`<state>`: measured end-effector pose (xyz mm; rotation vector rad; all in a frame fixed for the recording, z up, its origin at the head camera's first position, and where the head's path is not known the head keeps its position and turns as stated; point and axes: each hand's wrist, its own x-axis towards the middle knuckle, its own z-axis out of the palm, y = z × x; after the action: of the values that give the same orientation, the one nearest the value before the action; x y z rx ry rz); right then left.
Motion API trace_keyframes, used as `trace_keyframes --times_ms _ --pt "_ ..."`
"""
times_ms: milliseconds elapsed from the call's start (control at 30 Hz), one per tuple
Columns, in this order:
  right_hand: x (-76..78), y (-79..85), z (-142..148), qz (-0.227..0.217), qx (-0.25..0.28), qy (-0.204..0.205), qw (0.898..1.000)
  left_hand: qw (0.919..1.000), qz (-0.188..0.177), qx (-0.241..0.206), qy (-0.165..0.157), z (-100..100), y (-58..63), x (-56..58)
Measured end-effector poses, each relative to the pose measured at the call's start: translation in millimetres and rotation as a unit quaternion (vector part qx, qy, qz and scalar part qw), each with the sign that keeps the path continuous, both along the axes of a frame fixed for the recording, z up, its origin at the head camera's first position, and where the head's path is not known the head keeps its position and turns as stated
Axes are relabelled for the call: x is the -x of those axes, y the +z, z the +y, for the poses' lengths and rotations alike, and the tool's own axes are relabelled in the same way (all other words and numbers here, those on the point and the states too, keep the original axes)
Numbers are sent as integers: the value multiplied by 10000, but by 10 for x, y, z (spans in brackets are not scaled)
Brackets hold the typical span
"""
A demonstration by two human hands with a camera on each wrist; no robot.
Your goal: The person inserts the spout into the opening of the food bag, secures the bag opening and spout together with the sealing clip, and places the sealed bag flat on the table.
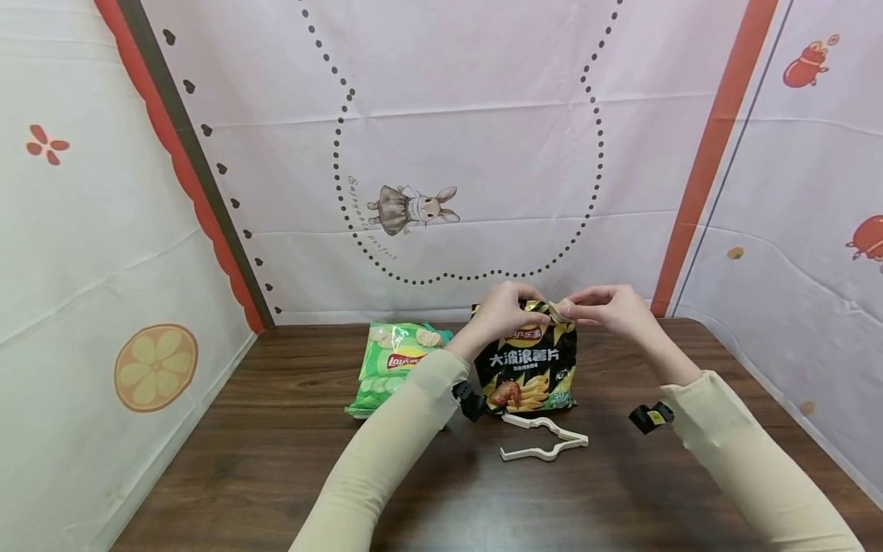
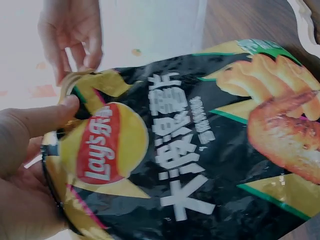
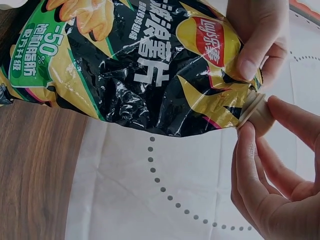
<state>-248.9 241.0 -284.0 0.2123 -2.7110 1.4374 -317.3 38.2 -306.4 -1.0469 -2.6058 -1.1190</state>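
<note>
A black and gold Lay's potato chip bag [image 1: 527, 364] stands upright on the table, its top edge between both hands. My left hand [image 1: 507, 314] grips that top edge, the thumb pressed on the front near the Lay's logo and the fingers behind the bag. At the bag's upper right corner, my right hand [image 3: 280, 170] pinches a cream-coloured bag clip [image 3: 259, 114] between thumb and fingers. The clip's end sits against the corner of the bag; the rest of it is largely hidden in the head view.
Left of the black bag lies a green Lay's chip bag [image 1: 393, 360], partly behind the left forearm. A second cream clip [image 1: 545, 445], spread open in a V, lies on the brown wooden table [image 1: 276, 452] before the black bag. A patterned cloth [image 1: 469, 153] hangs behind.
</note>
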Motion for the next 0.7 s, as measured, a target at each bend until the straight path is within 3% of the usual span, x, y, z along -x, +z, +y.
trace_keyframes --times_ms 133,400,700 --pt "6 1 14 -24 73 4 10000 9998 89 -193 -20 -21 18 9" --pt "8 -4 2 159 -107 -44 9998 9987 161 -406 248 -23 -39 7" --pt "-10 29 -43 270 -464 -101 9985 9969 151 -772 -53 -45 -68 33"
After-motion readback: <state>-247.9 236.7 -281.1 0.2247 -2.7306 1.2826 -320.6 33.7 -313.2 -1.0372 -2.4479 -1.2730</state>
